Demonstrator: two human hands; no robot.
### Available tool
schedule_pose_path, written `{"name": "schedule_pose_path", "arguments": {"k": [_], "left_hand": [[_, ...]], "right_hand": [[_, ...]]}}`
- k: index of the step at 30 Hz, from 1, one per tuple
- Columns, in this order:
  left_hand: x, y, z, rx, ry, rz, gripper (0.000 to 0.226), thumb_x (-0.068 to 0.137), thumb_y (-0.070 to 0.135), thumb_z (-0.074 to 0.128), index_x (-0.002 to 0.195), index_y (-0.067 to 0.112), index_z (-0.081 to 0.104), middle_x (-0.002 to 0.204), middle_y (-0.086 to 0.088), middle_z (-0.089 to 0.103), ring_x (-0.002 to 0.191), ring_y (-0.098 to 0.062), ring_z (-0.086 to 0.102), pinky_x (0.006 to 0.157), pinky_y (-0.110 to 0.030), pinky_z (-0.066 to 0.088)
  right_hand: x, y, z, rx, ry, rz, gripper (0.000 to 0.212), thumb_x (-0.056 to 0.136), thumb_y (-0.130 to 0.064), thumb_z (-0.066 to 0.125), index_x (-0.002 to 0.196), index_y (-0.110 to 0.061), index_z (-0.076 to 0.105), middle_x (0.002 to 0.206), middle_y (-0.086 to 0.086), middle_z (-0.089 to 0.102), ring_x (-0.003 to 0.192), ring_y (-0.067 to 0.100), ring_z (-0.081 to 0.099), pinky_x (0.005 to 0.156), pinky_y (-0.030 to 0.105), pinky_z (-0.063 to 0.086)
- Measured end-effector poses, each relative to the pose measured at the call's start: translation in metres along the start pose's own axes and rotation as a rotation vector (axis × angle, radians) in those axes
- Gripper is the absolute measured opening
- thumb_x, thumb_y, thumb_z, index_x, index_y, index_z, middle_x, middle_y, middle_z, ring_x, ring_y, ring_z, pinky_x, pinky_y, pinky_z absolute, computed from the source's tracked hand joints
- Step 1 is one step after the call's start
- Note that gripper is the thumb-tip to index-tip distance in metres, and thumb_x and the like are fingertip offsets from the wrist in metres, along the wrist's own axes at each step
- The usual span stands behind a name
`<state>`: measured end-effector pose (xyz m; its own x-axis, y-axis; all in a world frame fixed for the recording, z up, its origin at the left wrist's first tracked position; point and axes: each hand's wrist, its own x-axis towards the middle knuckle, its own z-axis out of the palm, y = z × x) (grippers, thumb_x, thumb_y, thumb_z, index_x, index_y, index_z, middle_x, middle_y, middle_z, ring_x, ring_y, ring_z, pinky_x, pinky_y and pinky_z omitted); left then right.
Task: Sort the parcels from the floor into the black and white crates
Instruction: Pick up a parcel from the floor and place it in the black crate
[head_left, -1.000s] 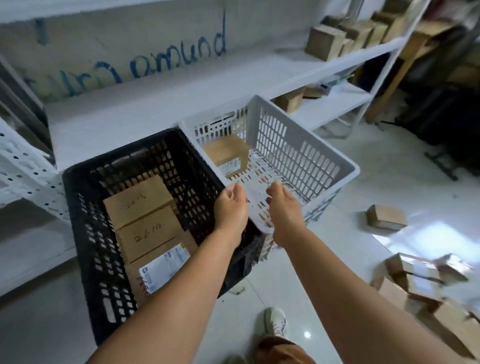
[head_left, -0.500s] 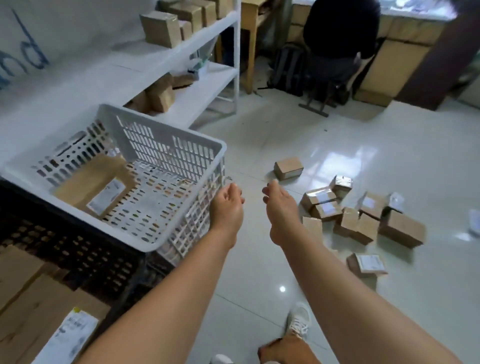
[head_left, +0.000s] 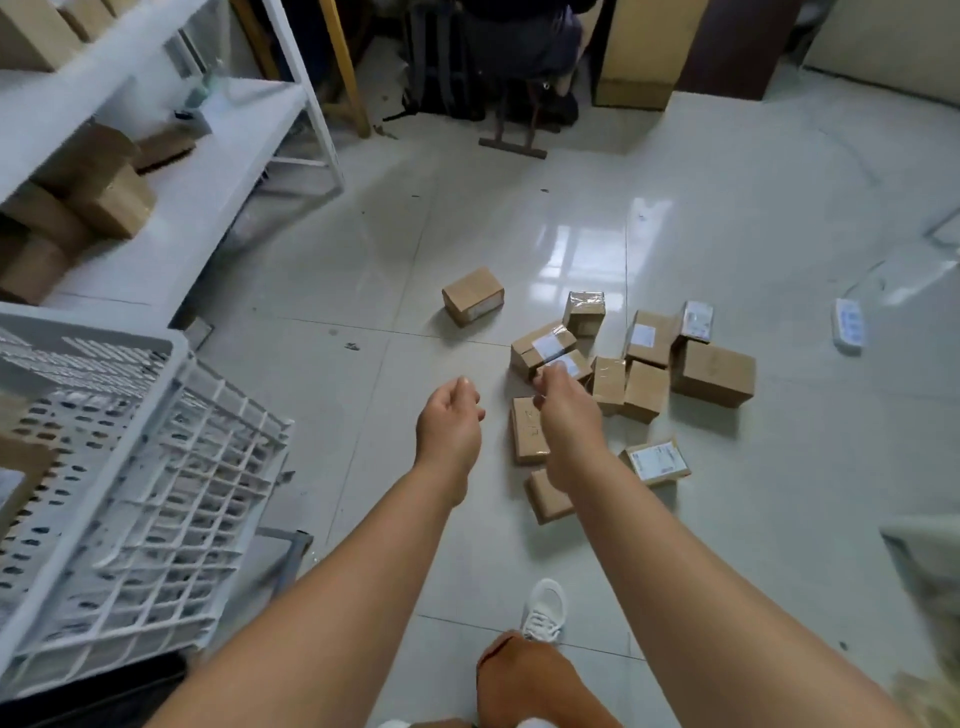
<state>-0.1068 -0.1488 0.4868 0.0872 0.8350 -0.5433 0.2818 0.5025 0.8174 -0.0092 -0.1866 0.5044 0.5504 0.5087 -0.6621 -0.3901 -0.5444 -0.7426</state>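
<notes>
Both hands are empty: the left hand (head_left: 451, 423) and right hand (head_left: 563, 410) hang over the floor (head_left: 363, 291) with fingers loosely curled, grasping nothing. About a dozen parcels (head_left: 644, 364) lie there unsorted; the white crate (head_left: 171, 348) stands at left, so much sorting likely remains.

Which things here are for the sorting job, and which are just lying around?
For the job: parcels on the floor, white crate, left hand, right hand.

Just lying around: boxes on the shelf, power strip.
</notes>
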Motion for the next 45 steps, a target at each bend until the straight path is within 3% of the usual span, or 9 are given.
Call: {"name": "schedule_pose_path", "arguments": {"k": [2,6,10,19,26,31,35,40,45], "left_hand": [[0.014,-0.001,0.024,0.001,-0.013,-0.013,0.027,0.099,0.038,0.037,0.109,0.019,0.054,0.1,0.005,0.058,0.102,-0.017,0.057,0.086,-0.031,0.046],[0.048,-0.01,0.064,0.066,-0.064,-0.019,0.039,0.1,0.039,0.038,0.129,0.016,0.051,0.108,0.005,0.057,0.107,-0.015,0.056,0.092,-0.031,0.045],[0.092,-0.027,0.094,0.159,-0.112,-0.04,0.045,0.099,0.041,0.039,0.137,0.019,0.046,0.135,0.001,0.052,0.121,-0.015,0.051,0.094,-0.029,0.039],[0.229,-0.094,0.143,0.343,-0.189,-0.03,0.045,0.101,0.037,0.038,0.143,0.02,0.039,0.143,0.0,0.046,0.115,-0.012,0.045,0.09,-0.024,0.033],[0.347,-0.181,0.17,0.494,-0.284,-0.041,0.05,0.101,0.037,0.039,0.147,0.022,0.032,0.149,-0.001,0.039,0.133,-0.018,0.04,0.099,-0.029,0.034],[0.422,-0.243,0.196,0.618,-0.35,-0.009,0.054,0.1,0.039,0.041,0.149,0.024,0.026,0.154,0.0,0.032,0.138,-0.021,0.034,0.108,-0.036,0.032],[0.467,-0.281,0.216,0.798,-0.414,0.093,0.055,0.099,0.037,0.041,0.15,0.022,0.025,0.155,-0.002,0.027,0.139,-0.021,0.032,0.108,-0.034,0.03],[0.514,-0.315,0.241,0.96,-0.486,0.217,0.059,0.099,0.034,0.044,0.151,0.018,0.022,0.159,-0.002,0.017,0.145,-0.019,0.021,0.114,-0.033,0.022],[0.547,-0.338,0.254,1.186,-0.586,0.214,0.067,0.096,0.038,0.047,0.151,0.019,0.013,0.16,-0.004,0.011,0.148,-0.026,0.005,0.116,-0.05,0.018]], "right_hand": [[0.026,-0.001,-0.015,0.025,0.002,0.004,0.038,0.096,-0.037,0.036,0.1,-0.008,0.061,0.109,0.015,0.063,0.08,0.017,0.054,0.061,0.027,0.036],[0.077,0.005,-0.037,0.04,0.055,0.068,0.038,0.096,-0.043,0.037,0.108,-0.02,0.063,0.106,-0.001,0.063,0.091,0.014,0.056,0.059,0.027,0.036],[0.129,0.028,-0.048,0.041,0.083,0.179,0.041,0.098,-0.045,0.033,0.122,-0.02,0.057,0.104,-0.002,0.058,0.092,0.015,0.052,0.067,0.031,0.038],[0.268,0.117,-0.022,0.081,0.137,0.305,0.044,0.097,-0.043,0.034,0.128,-0.017,0.053,0.118,0.002,0.058,0.11,0.02,0.054,0.097,0.037,0.041],[0.383,0.186,0.014,0.124,0.216,0.385,0.027,0.097,-0.033,0.034,0.094,-0.016,0.055,0.072,-0.003,0.046,0.061,0.013,0.042,0.054,0.026,0.034],[0.458,0.254,0.035,0.134,0.249,0.496,0.035,0.095,-0.042,0.037,0.11,-0.014,0.052,0.07,-0.001,0.043,0.058,0.014,0.038,0.05,0.027,0.03],[0.503,0.3,0.058,0.126,0.295,0.536,0.075,0.071,-0.053,0.044,0.13,-0.007,0.043,0.116,0.013,0.061,0.102,0.032,0.06,0.088,0.044,0.052],[0.538,0.329,0.067,-0.072,0.367,0.48,0.065,0.085,-0.044,0.05,0.139,-0.011,0.034,0.143,0.013,0.038,0.127,0.036,0.041,0.106,0.045,0.037],[0.564,0.341,0.065,-0.228,0.321,0.4,0.067,0.098,-0.034,0.042,0.152,-0.011,0.011,0.16,0.003,-0.009,0.142,0.028,0.022,0.113,0.037,0.022]]}}
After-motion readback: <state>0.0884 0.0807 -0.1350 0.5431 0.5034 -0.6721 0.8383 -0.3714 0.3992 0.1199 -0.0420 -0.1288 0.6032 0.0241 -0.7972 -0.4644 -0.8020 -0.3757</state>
